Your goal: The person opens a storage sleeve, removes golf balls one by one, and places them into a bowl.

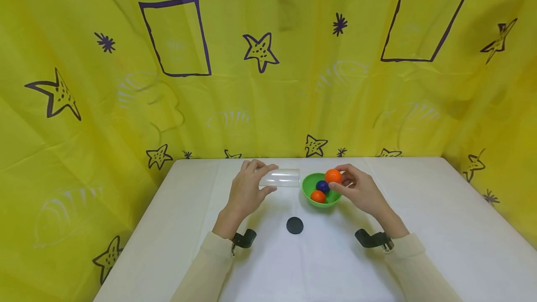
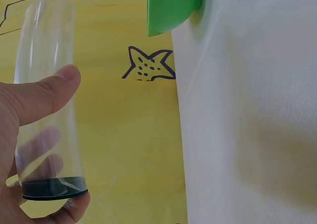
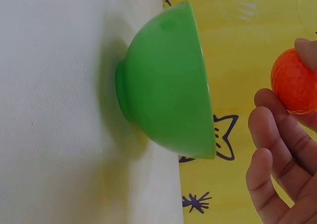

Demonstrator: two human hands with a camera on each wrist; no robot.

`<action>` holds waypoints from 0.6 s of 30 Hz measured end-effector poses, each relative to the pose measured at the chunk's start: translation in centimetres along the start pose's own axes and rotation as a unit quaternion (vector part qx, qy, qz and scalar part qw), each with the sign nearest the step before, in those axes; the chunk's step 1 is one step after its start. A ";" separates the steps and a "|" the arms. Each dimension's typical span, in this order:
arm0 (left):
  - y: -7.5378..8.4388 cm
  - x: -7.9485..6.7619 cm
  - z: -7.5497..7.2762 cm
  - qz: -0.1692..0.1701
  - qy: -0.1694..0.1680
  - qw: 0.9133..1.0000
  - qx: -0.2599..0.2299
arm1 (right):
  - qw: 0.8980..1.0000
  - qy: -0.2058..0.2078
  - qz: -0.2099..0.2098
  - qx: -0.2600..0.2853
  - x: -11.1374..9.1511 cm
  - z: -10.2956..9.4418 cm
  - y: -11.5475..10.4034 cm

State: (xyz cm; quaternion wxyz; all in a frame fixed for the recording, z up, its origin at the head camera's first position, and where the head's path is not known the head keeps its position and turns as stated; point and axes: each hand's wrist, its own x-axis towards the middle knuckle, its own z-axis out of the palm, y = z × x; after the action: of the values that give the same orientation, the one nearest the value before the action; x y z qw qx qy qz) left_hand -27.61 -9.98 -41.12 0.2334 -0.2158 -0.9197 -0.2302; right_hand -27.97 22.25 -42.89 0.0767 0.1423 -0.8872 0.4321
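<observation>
My left hand [image 1: 246, 189] grips a clear tube [image 1: 287, 178] held sideways, its far end pointing toward the bowl. In the left wrist view a black cap [image 2: 47, 188] closes the tube's near end, and no ball shows inside. My right hand [image 1: 360, 189] pinches an orange golf ball [image 1: 333, 176] over the right rim of a green bowl [image 1: 308, 193]. Inside the bowl lie another orange ball [image 1: 318, 196] and a dark blue ball [image 1: 322, 186]. The right wrist view shows the held ball between thumb and fingers, apart from the bowl.
A round black lid [image 1: 295, 225] lies on the white-covered table [image 1: 323, 264], in front of the bowl. Behind the table's far edge hangs a yellow curtain [image 1: 289, 106] with drawn stars, which also runs along both sides.
</observation>
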 end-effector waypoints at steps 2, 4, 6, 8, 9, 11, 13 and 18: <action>0.0 0.0 0.0 -0.001 0.000 1.000 0.000 | 1.000 0.000 0.002 -0.005 0.0 -0.1 0.3; 0.0 0.0 0.0 -0.002 -0.001 1.000 -0.002 | 1.000 0.000 0.004 -0.009 0.0 -0.4 0.5; 0.0 0.0 0.0 -0.002 0.000 1.000 -0.006 | 1.000 -0.001 0.005 -0.011 0.0 -0.6 0.7; -0.1 0.0 0.1 -0.004 0.000 1.000 -0.009 | 1.000 -0.003 0.007 -0.014 0.0 -0.8 0.8; -0.1 0.0 0.1 -0.005 0.000 1.000 -0.010 | 1.000 -0.005 0.008 -0.014 0.0 -0.9 0.9; -0.1 -0.1 0.1 -0.007 0.000 1.000 -0.013 | 1.000 -0.009 0.008 -0.016 0.0 -1.1 1.0; -0.1 -0.1 0.2 -0.009 0.000 1.000 -0.015 | 1.000 -0.012 0.008 -0.017 0.0 -1.3 1.1; -0.1 -0.1 0.2 -0.015 -0.003 1.000 -0.019 | 1.000 -0.019 0.007 -0.020 0.0 -1.5 1.4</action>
State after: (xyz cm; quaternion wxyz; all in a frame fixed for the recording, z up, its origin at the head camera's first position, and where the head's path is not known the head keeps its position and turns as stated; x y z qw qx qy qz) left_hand -27.68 -9.99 -41.41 0.2233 -0.2075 -0.9188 -0.2508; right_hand -28.34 24.27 -42.96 0.0594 0.1431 -0.8978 0.4123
